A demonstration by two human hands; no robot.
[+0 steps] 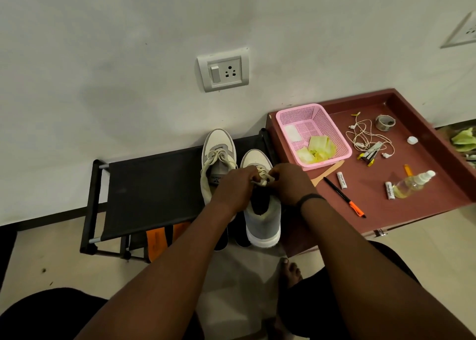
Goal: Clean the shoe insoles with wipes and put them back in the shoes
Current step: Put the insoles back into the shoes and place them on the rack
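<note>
Both hands, the left hand (pixel 233 187) and right hand (pixel 289 182), are pinching the soft off-white laces (pixel 262 177) of the grey-and-cream fabric sneaker (pixel 260 210) standing on the black fabric rack (pixel 154 185). Judged light and pliable; holding its stiffer heel collar is advisable.

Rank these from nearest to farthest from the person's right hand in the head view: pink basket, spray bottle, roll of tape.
From the right hand:
1. pink basket, just beyond it on the red tray.
2. spray bottle, well off to the right.
3. roll of tape, at the tray's far right.
</note>
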